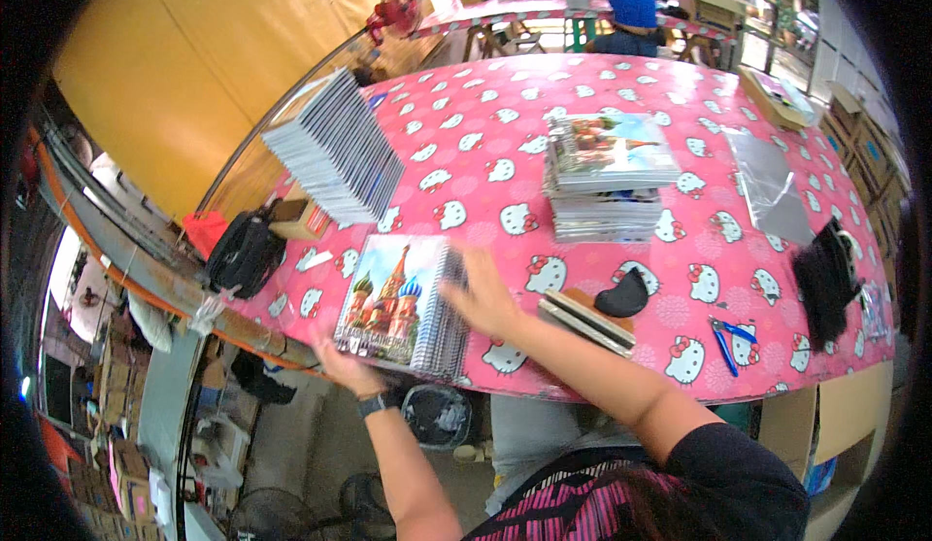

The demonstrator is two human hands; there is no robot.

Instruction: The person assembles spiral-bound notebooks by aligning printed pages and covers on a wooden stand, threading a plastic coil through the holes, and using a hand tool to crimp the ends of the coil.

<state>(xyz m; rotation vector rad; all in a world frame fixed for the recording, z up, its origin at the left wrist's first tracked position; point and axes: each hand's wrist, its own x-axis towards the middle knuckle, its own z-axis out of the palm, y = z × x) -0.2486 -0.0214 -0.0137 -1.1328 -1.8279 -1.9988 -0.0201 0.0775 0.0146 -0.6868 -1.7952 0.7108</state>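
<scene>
A black fabric sleeve (740, 473) is filling lower right; left grip (348, 366) and right grip (482, 294), loosely open, are flanking multicoloured rectangular coil-bound paper notebooks (392, 300), uneven pushing possibly skewing them.

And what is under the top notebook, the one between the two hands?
Under the top notebook, the edges of more spiral notebooks show on the right side, with the pink tablecloth around them. Their covers, and the tablecloth directly beneath, are hidden.

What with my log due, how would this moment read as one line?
left hand: at spiral-bound books, near left corner | right hand: at bound edge | on table: blue pliers
</scene>
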